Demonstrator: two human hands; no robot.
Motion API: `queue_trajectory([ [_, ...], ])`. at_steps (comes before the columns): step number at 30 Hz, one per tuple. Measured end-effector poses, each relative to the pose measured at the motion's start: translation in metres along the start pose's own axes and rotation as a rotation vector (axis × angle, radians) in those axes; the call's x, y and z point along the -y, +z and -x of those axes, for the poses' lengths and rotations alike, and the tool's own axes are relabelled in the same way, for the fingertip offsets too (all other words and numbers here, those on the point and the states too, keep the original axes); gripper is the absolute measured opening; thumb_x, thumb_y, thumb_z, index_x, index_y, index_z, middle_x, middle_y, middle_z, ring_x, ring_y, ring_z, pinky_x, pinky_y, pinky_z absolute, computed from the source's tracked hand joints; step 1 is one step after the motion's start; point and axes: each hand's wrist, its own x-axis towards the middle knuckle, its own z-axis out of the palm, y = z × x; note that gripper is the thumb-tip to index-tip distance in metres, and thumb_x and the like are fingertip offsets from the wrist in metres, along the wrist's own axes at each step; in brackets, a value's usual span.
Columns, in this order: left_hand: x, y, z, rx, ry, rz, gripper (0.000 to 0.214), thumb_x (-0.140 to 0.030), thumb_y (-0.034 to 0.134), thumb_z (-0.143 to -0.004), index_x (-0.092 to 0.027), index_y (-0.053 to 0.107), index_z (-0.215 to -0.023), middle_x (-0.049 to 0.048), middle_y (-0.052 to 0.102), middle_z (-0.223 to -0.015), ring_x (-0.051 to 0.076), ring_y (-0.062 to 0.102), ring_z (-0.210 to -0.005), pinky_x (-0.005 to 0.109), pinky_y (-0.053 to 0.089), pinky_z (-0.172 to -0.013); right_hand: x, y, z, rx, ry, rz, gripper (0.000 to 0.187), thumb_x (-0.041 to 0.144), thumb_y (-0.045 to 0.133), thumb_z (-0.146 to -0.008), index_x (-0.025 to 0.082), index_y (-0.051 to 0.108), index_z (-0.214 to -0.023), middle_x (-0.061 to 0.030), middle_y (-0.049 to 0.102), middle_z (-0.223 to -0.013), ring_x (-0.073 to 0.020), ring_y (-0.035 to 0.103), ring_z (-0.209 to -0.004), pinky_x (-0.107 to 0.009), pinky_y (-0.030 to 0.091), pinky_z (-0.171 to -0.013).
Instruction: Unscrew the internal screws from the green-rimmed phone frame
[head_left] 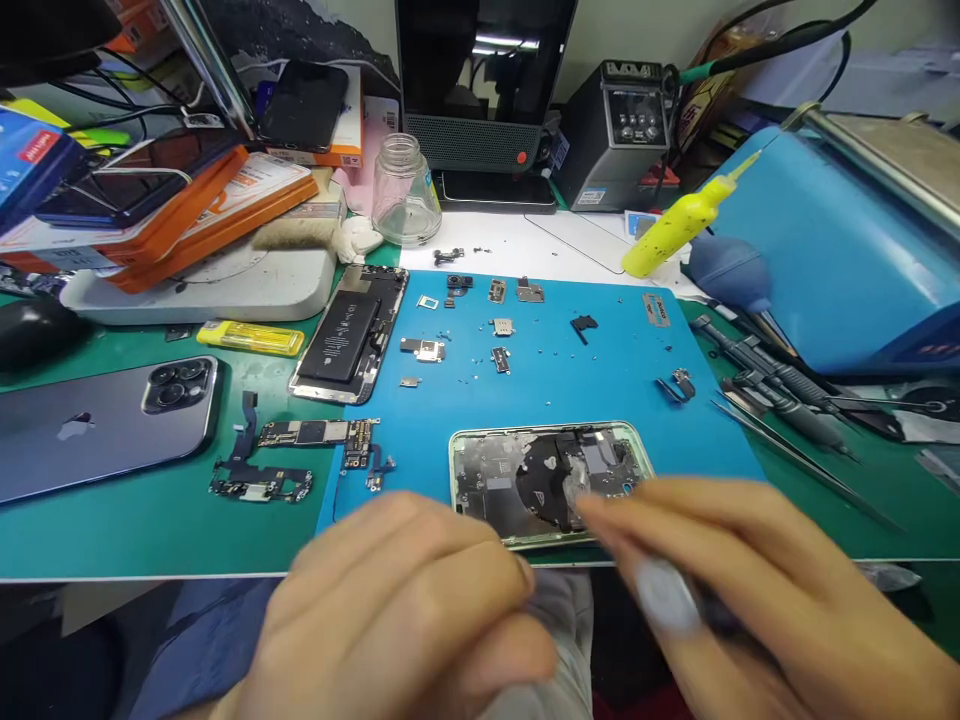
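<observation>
An opened phone housing [551, 480] with a pale green rim lies on the blue work mat [600, 390], its insides exposed. My left hand [405, 620] is curled closed just in front of the housing's near left corner; what it holds is hidden. My right hand [757, 590] is blurred and closed around a slim grey tool [664, 595], whose tip points toward the housing's right part. Small screws and metal brackets [499, 325] are spread over the mat behind the housing.
A phone screen with battery [352, 335], a logic board [319, 433], a flex cable [251, 475] and a dark phone [97, 425] lie at left. Screwdrivers and tweezers [780, 390] rest at right. A glass jar [403, 190], yellow bottle [679, 225], soldering station [622, 130] and stacked boxes [172, 200] stand behind.
</observation>
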Motion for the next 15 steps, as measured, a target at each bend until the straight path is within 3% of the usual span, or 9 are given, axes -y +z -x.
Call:
queue_trajectory([
  [2, 0.009, -0.001, -0.006, 0.034, 0.114, -0.38, 0.014, -0.033, 0.067, -0.122, -0.028, 0.076, -0.131, -0.0016, 0.09, -0.119, 0.019, 0.082, -0.108, 0.035, 0.059, -0.1, -0.008, 0.007, -0.019, -0.044, 0.025, 0.085, 0.03, 0.018, 0.062, -0.114, 0.037, 0.08, -0.129, -0.0028, 0.082, -0.12, -0.0207, 0.085, -0.093, -0.033, 0.059, -0.062],
  [4, 0.014, 0.0, -0.011, 0.06, 0.142, -0.566, 0.019, -0.028, 0.067, -0.121, -0.026, 0.079, -0.135, 0.0026, 0.087, -0.139, 0.024, 0.076, -0.129, 0.039, 0.05, -0.113, -0.012, 0.013, -0.035, -0.031, 0.004, 0.084, 0.028, 0.013, 0.063, -0.112, 0.031, 0.083, -0.12, -0.004, 0.079, -0.119, -0.0171, 0.082, -0.088, -0.03, 0.057, -0.06],
  [8, 0.021, 0.007, -0.013, 0.087, 0.142, -0.589, 0.03, -0.028, 0.064, -0.121, -0.022, 0.077, -0.147, 0.0106, 0.079, -0.157, 0.028, 0.067, -0.148, 0.045, 0.039, -0.127, -0.01, 0.024, -0.052, 0.005, -0.087, 0.077, 0.03, 0.012, 0.06, -0.112, 0.024, 0.087, -0.114, -0.004, 0.078, -0.112, -0.0104, 0.074, -0.067, -0.028, 0.053, -0.055],
  [10, 0.024, 0.012, -0.011, 0.106, 0.149, -0.598, 0.032, -0.028, 0.065, -0.12, -0.023, 0.076, -0.15, 0.0089, 0.079, -0.157, 0.028, 0.067, -0.147, 0.044, 0.038, -0.128, -0.01, 0.027, -0.055, 0.016, -0.112, 0.094, 0.031, 0.012, 0.059, -0.112, 0.023, 0.087, -0.114, -0.0036, 0.08, -0.111, -0.0096, 0.073, -0.064, -0.028, 0.052, -0.053],
  [15, 0.032, 0.023, -0.002, 0.005, 0.13, -0.573, 0.033, -0.024, 0.061, -0.119, -0.025, 0.077, -0.149, 0.0043, 0.082, -0.154, 0.025, 0.069, -0.14, 0.044, 0.038, -0.127, -0.012, 0.028, -0.056, 0.02, -0.161, 0.112, 0.033, 0.009, 0.058, -0.112, 0.022, 0.088, -0.116, -0.0026, 0.083, -0.107, -0.0095, 0.076, -0.066, -0.028, 0.051, -0.054],
])
